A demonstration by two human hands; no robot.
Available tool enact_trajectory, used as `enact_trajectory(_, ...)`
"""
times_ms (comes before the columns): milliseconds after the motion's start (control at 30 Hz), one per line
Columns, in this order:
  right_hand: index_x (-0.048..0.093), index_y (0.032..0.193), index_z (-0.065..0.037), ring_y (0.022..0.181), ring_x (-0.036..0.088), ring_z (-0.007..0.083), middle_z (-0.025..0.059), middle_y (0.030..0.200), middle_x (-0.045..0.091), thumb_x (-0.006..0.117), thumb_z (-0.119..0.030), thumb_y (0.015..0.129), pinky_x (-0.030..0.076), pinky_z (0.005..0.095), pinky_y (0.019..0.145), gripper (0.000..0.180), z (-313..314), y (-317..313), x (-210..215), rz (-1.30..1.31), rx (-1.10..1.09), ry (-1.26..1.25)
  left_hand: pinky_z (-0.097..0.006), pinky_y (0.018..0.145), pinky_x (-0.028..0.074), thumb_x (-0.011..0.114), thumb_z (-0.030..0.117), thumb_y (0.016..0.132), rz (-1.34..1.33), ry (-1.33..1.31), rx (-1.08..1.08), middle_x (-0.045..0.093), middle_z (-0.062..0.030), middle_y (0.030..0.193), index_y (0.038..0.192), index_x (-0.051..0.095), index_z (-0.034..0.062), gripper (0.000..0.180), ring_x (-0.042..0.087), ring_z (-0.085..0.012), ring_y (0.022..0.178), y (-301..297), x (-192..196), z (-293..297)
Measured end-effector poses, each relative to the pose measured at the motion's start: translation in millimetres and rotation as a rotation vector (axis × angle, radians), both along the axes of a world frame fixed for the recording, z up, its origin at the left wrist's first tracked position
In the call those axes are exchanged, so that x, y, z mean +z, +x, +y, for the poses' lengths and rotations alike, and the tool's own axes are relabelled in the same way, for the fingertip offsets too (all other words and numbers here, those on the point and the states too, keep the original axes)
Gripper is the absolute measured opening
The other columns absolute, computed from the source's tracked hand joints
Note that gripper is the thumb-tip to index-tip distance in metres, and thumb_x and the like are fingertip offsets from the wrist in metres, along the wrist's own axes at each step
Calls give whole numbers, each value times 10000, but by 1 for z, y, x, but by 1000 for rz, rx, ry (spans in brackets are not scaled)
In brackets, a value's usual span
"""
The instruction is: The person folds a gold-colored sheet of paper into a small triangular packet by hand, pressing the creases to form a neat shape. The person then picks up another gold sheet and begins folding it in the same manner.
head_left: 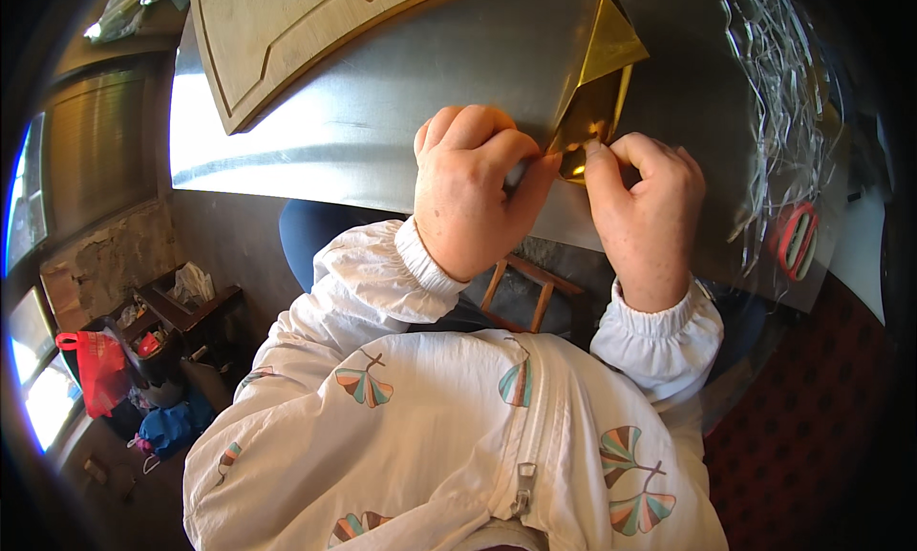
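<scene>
Over the near edge of the metal tabletop [382, 121], both hands pinch a shiny gold sheet of foil paper [611, 50]. My left hand [475, 188] is closed, its thumb and curled forefinger gripping the sheet's left edge near the low end. Close by on the right, my right hand [650, 198] pinches the same low end between thumb and forefinger. The foil is folded lengthwise, with a triangular flap toward its far part, and stretches away from me to the top of the view. Fingers partly hide the pinched end.
A wooden board [315, 35] with a carved groove lies at the far left of the tabletop. Many thin silvery strips [783, 102] are heaped at the right, beside red-handled scissors [796, 241]. A wooden stool [521, 288] shows below the table; a red bag [98, 371] hangs at lower left.
</scene>
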State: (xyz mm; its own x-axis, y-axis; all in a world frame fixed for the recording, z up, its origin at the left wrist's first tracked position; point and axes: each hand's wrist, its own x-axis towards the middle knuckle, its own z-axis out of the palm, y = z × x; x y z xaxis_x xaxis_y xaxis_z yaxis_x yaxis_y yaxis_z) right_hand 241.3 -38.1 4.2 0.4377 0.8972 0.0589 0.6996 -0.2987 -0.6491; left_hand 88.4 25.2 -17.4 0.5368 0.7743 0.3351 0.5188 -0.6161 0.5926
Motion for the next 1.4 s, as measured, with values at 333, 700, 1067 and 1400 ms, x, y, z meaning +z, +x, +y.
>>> enact_trajectory(333,578,631,7,548,573,370,165,589,591,683,-126,804,440,427,579,243,8,2,-1,-77,3,63,-377,952,450,730,98,692,-5,277,-220,589,-156,1287,1154,617,37,479,593,-294,1189,5,-9,-33)
enact_trajectory(700,609,630,-16,553,583,327,134,564,592,650,-219,892,436,409,643,333,5,14,5,55,42,-27,-445,1146,328,787,407,664,208,165,-336,438,-197,1484,1433,437,11,933,451,-322,1365,0,-17,-37)
enact_trajectory(1067,683,1211,-71,1084,621,278,96,1327,629,513,32,879,384,408,1031,387,-2,84,-11,-301,680,189,-441,1141,330,806,432,660,292,215,-348,490,-160,1465,1398,531,52,875,484,-304,1349,0,-15,-35)
enact_trajectory(1400,767,1072,-144,723,632,165,61,1239,685,621,-104,875,385,412,999,249,-5,76,-32,-326,558,302,-532,1180,196,660,570,792,340,255,-305,531,-135,1429,1367,549,87,759,519,-276,1319,-3,-23,-41)
